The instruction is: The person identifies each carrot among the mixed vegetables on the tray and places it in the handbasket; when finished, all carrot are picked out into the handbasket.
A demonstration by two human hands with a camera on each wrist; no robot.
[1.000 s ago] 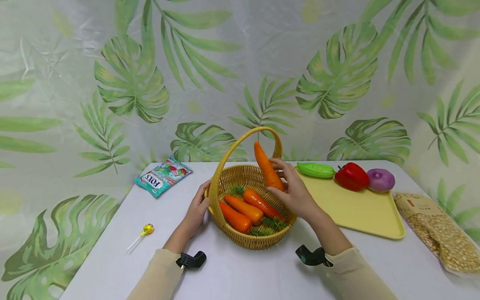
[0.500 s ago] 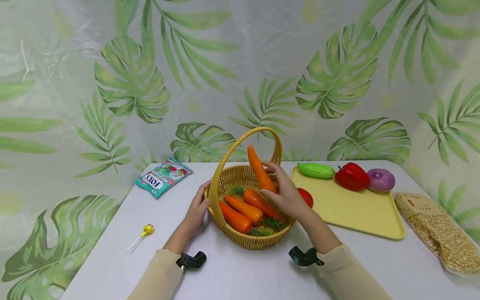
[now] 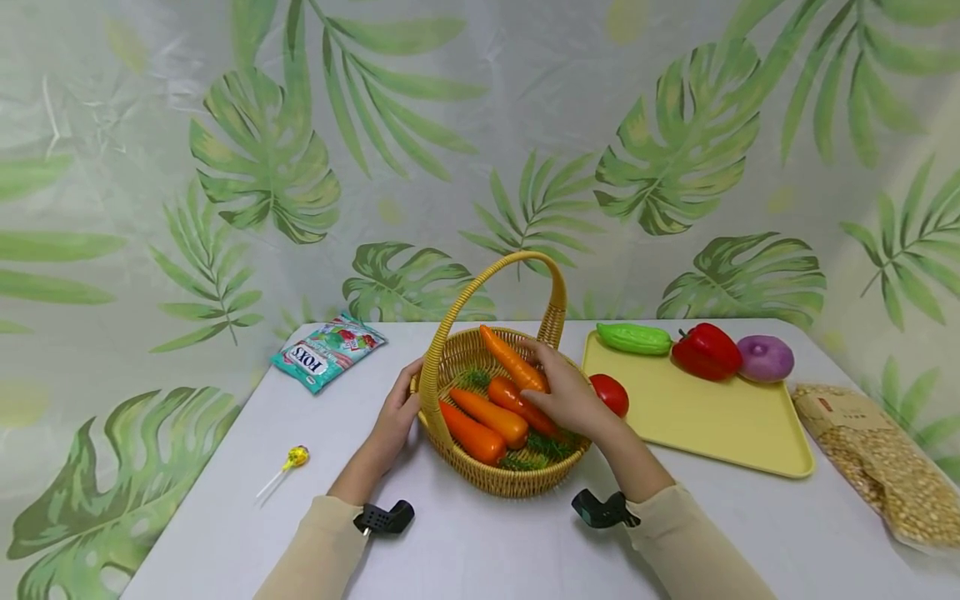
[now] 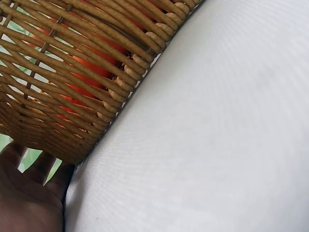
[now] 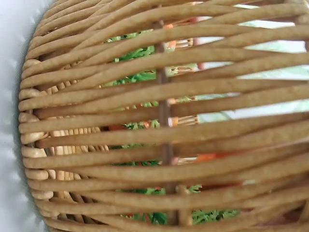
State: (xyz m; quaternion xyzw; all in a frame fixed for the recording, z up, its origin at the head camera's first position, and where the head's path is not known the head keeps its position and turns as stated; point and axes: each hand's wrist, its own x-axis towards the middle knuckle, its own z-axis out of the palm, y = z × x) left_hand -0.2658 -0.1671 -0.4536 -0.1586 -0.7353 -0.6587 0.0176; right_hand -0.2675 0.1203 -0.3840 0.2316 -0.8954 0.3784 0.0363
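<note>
My right hand (image 3: 566,392) grips an orange carrot (image 3: 513,358) by its thick end, over the inside of a wicker basket (image 3: 502,482). The carrot's tip slants up toward the back left. Below it several other carrots (image 3: 491,417) with green tops lie in the basket. My left hand (image 3: 393,417) holds the basket's left side; in the left wrist view its fingers (image 4: 41,166) reach around the woven wall. In the right wrist view, the woven wall (image 5: 166,130) fills most of the frame, and the held carrot cannot be made out clearly.
Right of the basket are a red tomato (image 3: 609,394) and a yellow tray (image 3: 705,425). A green vegetable (image 3: 633,338), red bell pepper (image 3: 707,352) and purple onion (image 3: 765,358) lie along its back. Also present: a grain bag (image 3: 877,458), candy bag (image 3: 328,352) and lollipop (image 3: 295,458).
My right hand has moved left and down with the carrot, which now tilts lower into the basket. The tomato has come into view behind that hand. My left hand stays on the basket.
</note>
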